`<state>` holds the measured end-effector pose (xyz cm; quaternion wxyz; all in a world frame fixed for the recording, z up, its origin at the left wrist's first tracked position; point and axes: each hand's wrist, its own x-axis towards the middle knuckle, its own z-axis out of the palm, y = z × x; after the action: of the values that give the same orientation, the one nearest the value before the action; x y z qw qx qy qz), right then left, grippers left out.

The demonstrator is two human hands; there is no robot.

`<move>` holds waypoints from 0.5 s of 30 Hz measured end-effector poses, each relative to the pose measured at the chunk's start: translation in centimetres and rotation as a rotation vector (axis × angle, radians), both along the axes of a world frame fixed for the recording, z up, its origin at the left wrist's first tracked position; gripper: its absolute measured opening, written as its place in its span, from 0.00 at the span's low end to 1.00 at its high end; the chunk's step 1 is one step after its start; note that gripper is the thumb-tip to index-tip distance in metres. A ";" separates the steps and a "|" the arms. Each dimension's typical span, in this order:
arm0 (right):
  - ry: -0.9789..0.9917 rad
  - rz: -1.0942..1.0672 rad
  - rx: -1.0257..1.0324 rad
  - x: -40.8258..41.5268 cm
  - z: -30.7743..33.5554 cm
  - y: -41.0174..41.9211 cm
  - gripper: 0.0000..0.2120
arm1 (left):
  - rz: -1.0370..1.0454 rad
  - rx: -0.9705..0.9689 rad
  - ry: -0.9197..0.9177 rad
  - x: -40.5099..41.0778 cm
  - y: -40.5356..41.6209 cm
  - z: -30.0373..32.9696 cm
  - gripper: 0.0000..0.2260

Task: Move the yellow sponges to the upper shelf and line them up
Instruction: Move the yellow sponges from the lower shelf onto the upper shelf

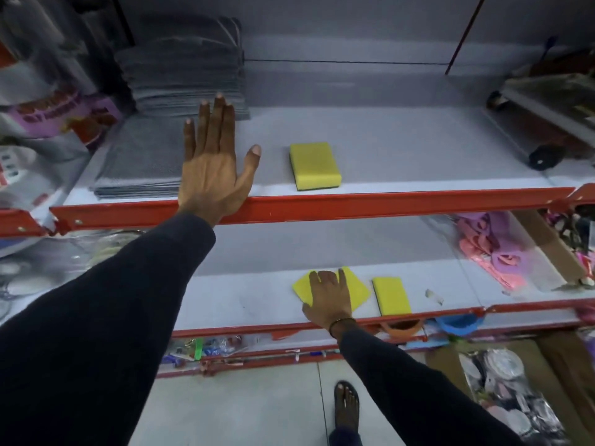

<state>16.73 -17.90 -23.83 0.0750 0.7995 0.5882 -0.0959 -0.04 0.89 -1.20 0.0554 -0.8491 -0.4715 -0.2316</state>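
One yellow sponge with a dark underside point(315, 165) lies on the upper shelf point(386, 201), near its red front rail. My left hand point(214, 162) hovers flat with fingers spread over that shelf, left of the sponge and apart from it. On the lower shelf point(241, 300) my right hand point(328, 300) rests on a second yellow sponge point(355, 291), which lies turned at an angle; its fingers lie over it and I cannot tell if it is lifted. A third yellow sponge point(391, 296) sits just right of it.
A stack of grey cloths point(180, 78) and a flat grey pile point(141, 162) fill the upper shelf's left part. A wheeled item point(544, 123) sits at its right end. Pink and purple packaged goods point(495, 249) lie at the lower shelf's right. My sandalled foot point(346, 403) stands on the floor.
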 end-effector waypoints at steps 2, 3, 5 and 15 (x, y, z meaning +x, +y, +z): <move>0.058 0.024 0.066 -0.7 1.3 0.1 0.36 | -0.005 -0.004 -0.006 0.0 -0.2 0.2 0.36; 0.106 0.027 0.109 -0.9 2.6 -0.1 0.35 | -0.006 -0.006 -0.004 -0.1 -0.4 0.4 0.36; 0.208 0.059 0.261 -1.4 5.5 -1.0 0.31 | -0.009 -0.015 0.011 -0.2 -0.7 0.6 0.36; 0.239 -0.100 1.146 4.8 25.0 2.3 0.25 | -0.005 -0.067 0.035 -1.0 -0.9 -0.9 0.37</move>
<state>21.55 -15.57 1.13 -0.4404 0.7231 0.5122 0.1445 -1.04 0.03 -2.13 0.0348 -0.8555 -0.4759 -0.2010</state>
